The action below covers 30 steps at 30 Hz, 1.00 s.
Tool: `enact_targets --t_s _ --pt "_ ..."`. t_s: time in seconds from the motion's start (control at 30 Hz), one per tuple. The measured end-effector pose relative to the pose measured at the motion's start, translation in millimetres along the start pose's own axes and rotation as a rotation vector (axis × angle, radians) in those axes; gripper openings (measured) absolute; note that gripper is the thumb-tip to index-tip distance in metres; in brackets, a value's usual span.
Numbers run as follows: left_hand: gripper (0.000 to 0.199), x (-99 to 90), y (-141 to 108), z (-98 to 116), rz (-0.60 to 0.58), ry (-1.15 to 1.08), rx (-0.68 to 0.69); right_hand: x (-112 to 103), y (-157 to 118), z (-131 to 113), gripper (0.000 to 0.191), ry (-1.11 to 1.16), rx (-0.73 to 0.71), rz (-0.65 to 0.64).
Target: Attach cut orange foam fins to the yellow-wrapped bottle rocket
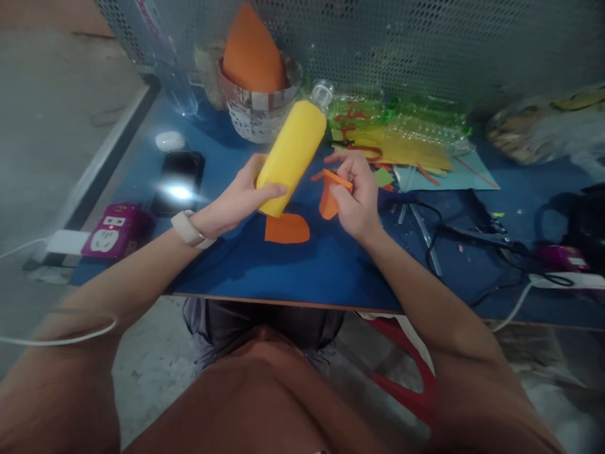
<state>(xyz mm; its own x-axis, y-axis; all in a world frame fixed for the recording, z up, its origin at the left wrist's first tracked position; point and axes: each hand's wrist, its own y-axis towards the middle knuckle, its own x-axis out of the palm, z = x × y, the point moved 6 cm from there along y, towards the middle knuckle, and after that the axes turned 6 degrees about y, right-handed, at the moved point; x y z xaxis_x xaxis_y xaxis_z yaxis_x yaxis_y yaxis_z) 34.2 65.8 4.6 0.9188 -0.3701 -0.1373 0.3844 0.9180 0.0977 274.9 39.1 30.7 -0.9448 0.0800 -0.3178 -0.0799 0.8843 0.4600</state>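
My left hand (249, 189) is wrapped round the lower part of a bottle (297, 148) covered in yellow, tilted with its clear neck pointing up and to the right. In my right hand (355, 195) a piece of orange paper (329, 200) is pinched between thumb and fingers, a little to the right of the bottle. Below the bottle, a second orange cutout (287, 228) with one rounded end lies flat on the blue table (283, 274).
A basket (258, 116) with a large orange piece stands at the back. Clear and green plastic bottles (425, 120), yellow sheets (411, 150) and scissors (366, 151) lie back right. A phone (178, 180) and purple socket block (116, 230) sit left; a corded tool (477, 236) right.
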Motion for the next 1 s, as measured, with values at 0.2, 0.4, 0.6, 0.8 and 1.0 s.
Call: enact_targets --t_s 0.2,0.4,0.6,0.8,1.0 --pt "0.071 -5.3 2 0 0.010 0.047 0.036 0 3 15 0.027 0.050 0.050 -0.037" --pt "0.070 -5.2 0 5 0.013 0.076 0.037 5 1 1 0.056 0.208 0.016 -0.056" --pt "0.073 -6.5 0 5 0.033 0.125 0.071 -2 1 -9 0.059 0.061 -0.041 -0.031" --pt "0.075 -9.1 0 4 0.072 0.183 0.075 -4 4 -3 0.036 0.148 0.045 -0.071" --pt "0.075 -9.2 1 2 0.061 0.138 0.104 0 7 13 0.036 0.314 0.161 -0.112"
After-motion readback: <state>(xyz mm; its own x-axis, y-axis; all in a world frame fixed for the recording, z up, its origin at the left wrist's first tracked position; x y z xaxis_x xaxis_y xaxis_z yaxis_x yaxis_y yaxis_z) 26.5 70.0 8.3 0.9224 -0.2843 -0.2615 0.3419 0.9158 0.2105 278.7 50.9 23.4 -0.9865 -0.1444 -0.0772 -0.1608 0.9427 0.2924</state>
